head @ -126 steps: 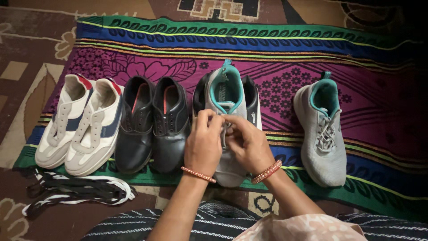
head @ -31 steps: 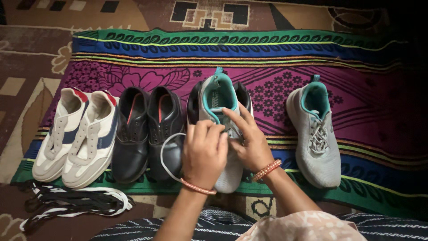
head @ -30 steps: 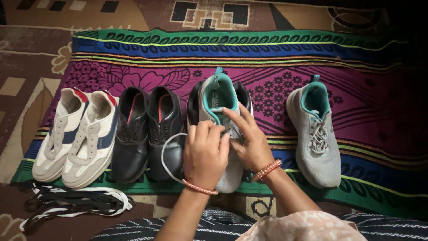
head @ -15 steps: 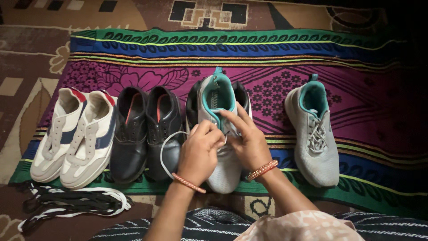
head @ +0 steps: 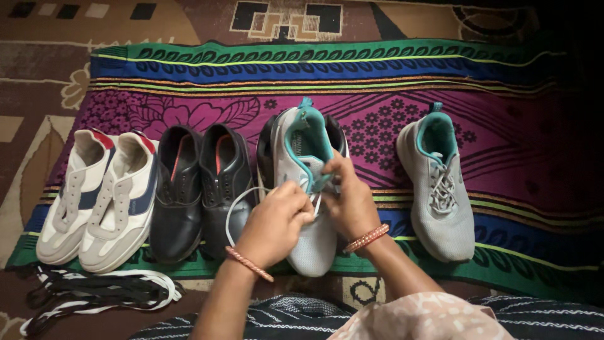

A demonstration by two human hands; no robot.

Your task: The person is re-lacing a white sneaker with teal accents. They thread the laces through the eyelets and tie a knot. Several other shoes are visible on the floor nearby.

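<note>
Both hands [head: 314, 211] pinching lace [head: 234, 211], probably, striped mat [head: 377, 69], carpet [head: 38, 56]

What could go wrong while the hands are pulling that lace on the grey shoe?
The loose lace loops out over the black shoes, so it might snag there. The grey shoe rests partly on a dark shoe beneath it, so it could tip or slide as the left hand and right hand tug. The eyelets are hidden by fingers, so one might get skipped.

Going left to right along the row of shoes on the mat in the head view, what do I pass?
White sneakers → black leather shoes → grey sneaker being laced by left hand and right hand → second grey sneaker.
</note>
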